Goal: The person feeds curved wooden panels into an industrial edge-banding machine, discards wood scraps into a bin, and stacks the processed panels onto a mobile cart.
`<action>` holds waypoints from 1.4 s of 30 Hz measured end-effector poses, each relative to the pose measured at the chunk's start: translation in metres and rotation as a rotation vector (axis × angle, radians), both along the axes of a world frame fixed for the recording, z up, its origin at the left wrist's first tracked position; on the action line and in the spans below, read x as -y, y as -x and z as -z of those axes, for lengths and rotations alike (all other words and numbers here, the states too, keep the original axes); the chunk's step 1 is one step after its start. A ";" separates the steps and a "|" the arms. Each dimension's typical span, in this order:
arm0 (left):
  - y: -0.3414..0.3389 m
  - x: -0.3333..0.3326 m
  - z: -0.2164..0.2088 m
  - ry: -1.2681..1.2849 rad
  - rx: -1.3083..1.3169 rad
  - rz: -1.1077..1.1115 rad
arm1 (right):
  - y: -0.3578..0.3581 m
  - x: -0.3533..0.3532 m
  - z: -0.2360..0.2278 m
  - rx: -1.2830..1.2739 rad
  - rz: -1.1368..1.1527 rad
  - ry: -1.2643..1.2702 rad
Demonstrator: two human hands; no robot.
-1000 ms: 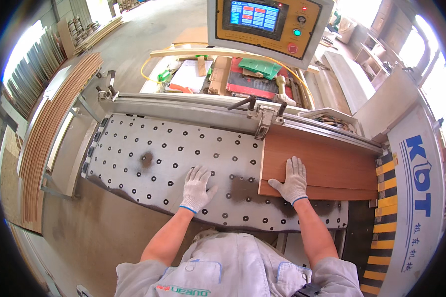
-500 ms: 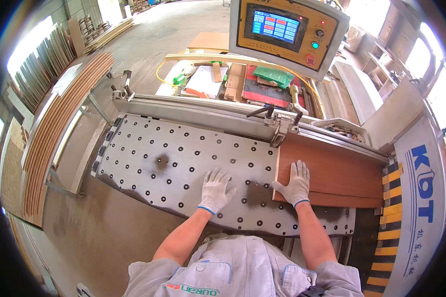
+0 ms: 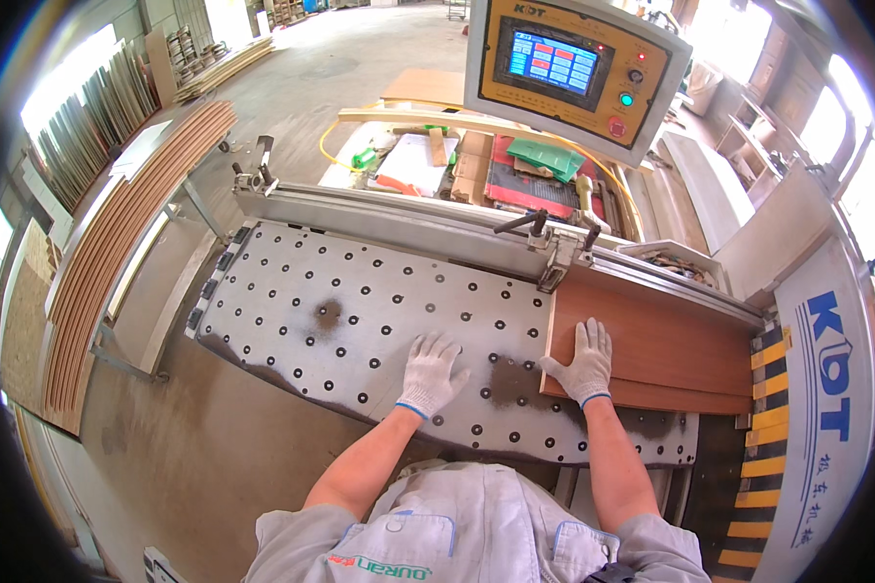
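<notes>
A brown wood-grain panel lies flat on the right part of a grey perforated machine table, its far edge against a metal fence rail. My right hand, in a white work glove, presses flat on the panel's near left corner with fingers spread. My left hand, also gloved, rests flat on the bare table just left of the panel, holding nothing. A metal stop clamp sits on the fence above the panel's left edge.
A yellow control box with a touch screen hangs above the fence. Curved wooden strips are stacked at the left. Tools and boards lie behind the fence. A machine housing with yellow-black stripes stands at the right.
The panel has slid to the right along the fence under my right hand. My left hand stays flat on the table beside it.
</notes>
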State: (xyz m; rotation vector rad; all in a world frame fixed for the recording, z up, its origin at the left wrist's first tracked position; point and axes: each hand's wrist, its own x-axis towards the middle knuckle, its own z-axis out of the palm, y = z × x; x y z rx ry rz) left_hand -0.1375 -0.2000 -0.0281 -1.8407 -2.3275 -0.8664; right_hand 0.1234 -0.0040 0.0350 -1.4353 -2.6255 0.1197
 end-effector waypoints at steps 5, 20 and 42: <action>-0.001 0.000 0.003 -0.020 -0.021 0.000 | -0.001 -0.001 0.002 -0.016 0.001 -0.004; -0.001 -0.001 0.003 -0.081 -0.027 0.009 | -0.002 0.001 0.002 -0.035 -0.006 -0.025; 0.001 -0.003 0.001 -0.100 0.016 -0.008 | 0.000 0.000 0.004 -0.033 -0.013 -0.026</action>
